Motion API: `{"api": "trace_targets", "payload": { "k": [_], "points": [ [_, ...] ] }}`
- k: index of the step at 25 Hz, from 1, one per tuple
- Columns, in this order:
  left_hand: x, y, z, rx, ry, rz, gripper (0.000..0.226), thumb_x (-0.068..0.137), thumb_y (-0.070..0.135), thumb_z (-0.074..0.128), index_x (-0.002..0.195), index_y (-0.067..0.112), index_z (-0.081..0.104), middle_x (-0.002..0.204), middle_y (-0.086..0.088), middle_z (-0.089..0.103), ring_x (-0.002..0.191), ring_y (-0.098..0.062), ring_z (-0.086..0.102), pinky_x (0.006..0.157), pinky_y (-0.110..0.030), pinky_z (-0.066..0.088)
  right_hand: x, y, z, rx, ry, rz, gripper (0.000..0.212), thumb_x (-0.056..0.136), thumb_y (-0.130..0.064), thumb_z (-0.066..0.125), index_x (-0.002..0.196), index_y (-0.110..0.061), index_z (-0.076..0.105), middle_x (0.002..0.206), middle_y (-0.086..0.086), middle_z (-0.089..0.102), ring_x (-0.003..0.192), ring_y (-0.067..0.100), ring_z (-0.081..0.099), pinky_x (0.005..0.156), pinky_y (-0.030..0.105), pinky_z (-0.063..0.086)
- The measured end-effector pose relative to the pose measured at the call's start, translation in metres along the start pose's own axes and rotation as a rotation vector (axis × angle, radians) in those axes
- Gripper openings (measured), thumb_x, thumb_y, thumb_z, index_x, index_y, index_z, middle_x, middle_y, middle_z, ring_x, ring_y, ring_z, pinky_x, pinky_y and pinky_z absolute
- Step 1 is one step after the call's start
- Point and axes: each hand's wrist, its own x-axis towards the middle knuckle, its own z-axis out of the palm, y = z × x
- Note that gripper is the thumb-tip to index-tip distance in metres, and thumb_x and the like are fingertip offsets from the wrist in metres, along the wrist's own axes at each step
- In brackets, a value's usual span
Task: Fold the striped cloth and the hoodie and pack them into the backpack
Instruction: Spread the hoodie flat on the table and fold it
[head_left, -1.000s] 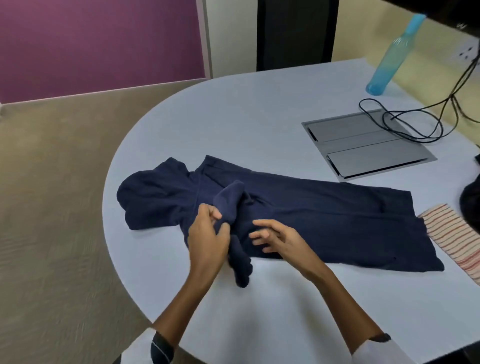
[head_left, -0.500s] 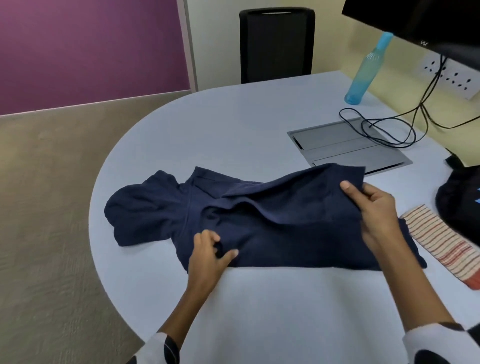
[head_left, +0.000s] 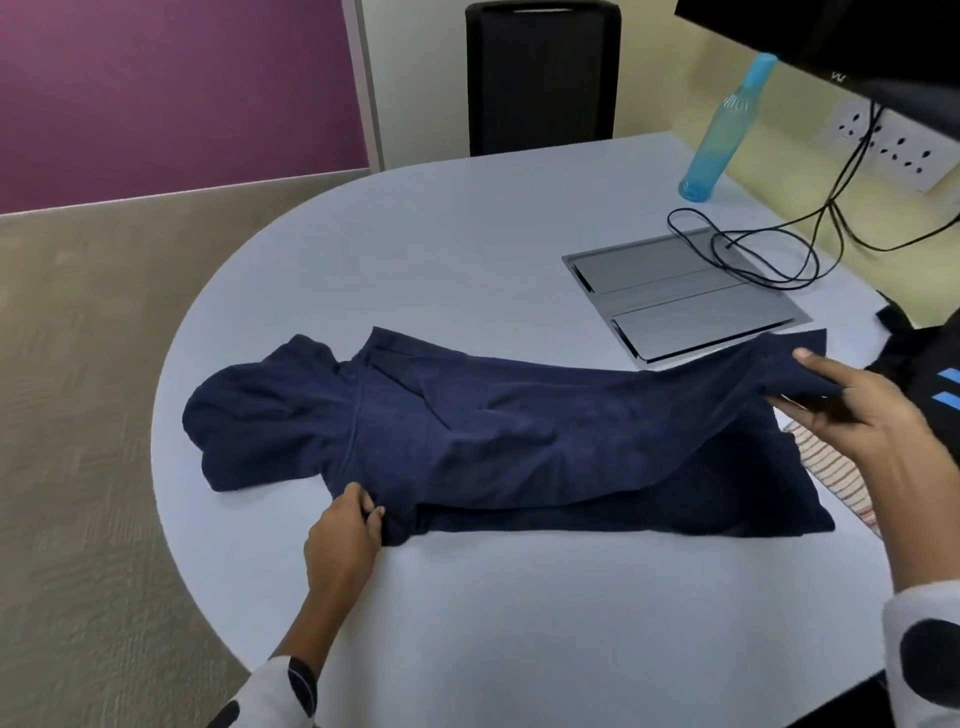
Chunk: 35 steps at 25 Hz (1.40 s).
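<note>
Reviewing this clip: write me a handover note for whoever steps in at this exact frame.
Left hand pinches the hoodie at its near shoulder edge. Right hand grips the hem end, lifted off the table.
Striped cloth lies flat by the hem, partly under the hoodie. Backpack at far right.
Done: hoodie part-folded lengthwise.
Left: finish the hoodie fold, check the cloth, pack both.

Left grip (head_left: 345, 535) pinching, right grip (head_left: 852, 415) raised

The navy hoodie (head_left: 519, 431) is spread lengthwise, hood leftward, its right hem lifted. Right of the hoodie, the striped cloth (head_left: 836, 473) is partly covered; beyond lies the black backpack (head_left: 930, 364).
</note>
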Motion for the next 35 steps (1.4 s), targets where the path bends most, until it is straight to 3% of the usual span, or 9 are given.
{"api": "trace_targets", "payload": {
  "k": [2,3,7,13,17,22,26,30,35],
  "points": [
    [0.002,0.001,0.003,-0.001,0.006,0.004,0.015,0.089,0.018,0.056,0.082,0.016,0.044,0.08,0.0,0.057,0.064,-0.022,0.051,0.056,-0.031,0.035,0.011,0.003,-0.021,0.067,0.056,0.053,0.087,0.015,-0.011,0.097,0.094,-0.006,0.061,0.076,0.008,0.074,0.079,0.022,0.073,0.053,0.038,0.058],
    [0.003,0.001,0.005,-0.003,0.006,0.004,0.013,0.09,0.017,0.056,0.084,0.016,0.044,0.084,-0.001,0.056,0.067,-0.022,0.051,0.058,-0.032,0.036,0.022,0.006,-0.038,0.132,0.107,0.046,0.091,0.017,-0.008,0.095,0.101,-0.008,0.062,0.084,0.008,0.075,0.082,0.023,0.072,0.056,0.039,0.058],
    [0.006,-0.006,0.013,-0.017,-0.014,-0.045,0.008,0.091,0.017,0.055,0.091,0.016,0.048,0.086,-0.002,0.059,0.072,-0.024,0.053,0.062,-0.033,0.038,0.023,0.019,-0.096,0.116,0.232,0.145,0.031,0.087,-0.018,0.065,0.116,-0.011,0.059,0.103,0.001,0.07,0.098,0.018,0.068,0.067,0.032,0.059],
    [0.027,-0.005,0.008,-0.309,0.005,-0.301,0.009,0.089,0.009,0.06,0.093,0.012,0.067,0.085,-0.006,0.067,0.086,-0.027,0.06,0.077,-0.034,0.046,0.087,0.053,-0.134,-0.681,0.465,0.254,0.012,0.087,-0.002,0.062,0.08,-0.008,0.054,0.104,0.02,0.056,0.074,0.035,0.054,0.044,0.041,0.054],
    [0.04,-0.006,-0.004,-0.717,0.075,-0.468,0.014,0.088,0.008,0.062,0.101,0.011,0.067,0.08,0.003,0.06,0.084,-0.016,0.055,0.082,-0.029,0.044,0.076,0.074,-0.118,-1.093,0.547,0.254,0.023,0.088,-0.001,0.06,0.109,0.006,0.059,0.109,0.025,0.055,0.102,0.045,0.054,0.078,0.052,0.051],
    [0.034,-0.004,-0.005,-0.533,0.148,-0.442,0.011,0.088,0.017,0.063,0.098,0.013,0.063,0.09,-0.006,0.062,0.088,-0.025,0.058,0.081,-0.036,0.047,0.07,0.1,-0.084,-1.514,0.587,0.047,0.046,0.082,-0.016,0.066,0.122,0.001,0.051,0.132,0.033,0.042,0.125,0.047,0.035,0.106,0.059,0.027],
    [-0.002,0.004,-0.001,-0.382,0.225,-0.45,0.034,0.09,0.041,0.056,0.092,0.008,0.051,0.083,-0.009,0.058,0.079,-0.029,0.055,0.075,-0.037,0.041,0.072,0.125,0.007,-1.465,0.212,-0.387,0.03,0.088,-0.029,0.063,0.103,-0.004,0.068,0.109,0.026,0.063,0.108,0.044,0.052,0.095,0.047,0.039],
    [-0.02,0.003,0.014,-0.658,0.076,-0.705,0.045,0.085,0.046,0.064,0.084,0.005,0.046,0.08,-0.018,0.067,0.07,-0.033,0.068,0.074,-0.044,0.057,0.057,0.156,0.106,-1.103,-0.194,-0.186,0.044,0.089,-0.049,0.057,0.078,-0.009,0.07,0.08,0.007,0.071,0.09,0.025,0.062,0.09,0.036,0.042],
    [-0.003,0.016,0.01,-1.046,0.134,-0.823,0.021,0.084,0.009,0.07,0.088,0.011,0.05,0.093,-0.016,0.065,0.076,-0.03,0.067,0.074,-0.037,0.057,0.051,0.177,0.171,-1.156,-0.325,-0.064,0.037,0.079,-0.053,0.067,0.07,-0.019,0.058,0.076,-0.004,0.06,0.084,0.016,0.053,0.097,0.04,0.025]
  ]
}}
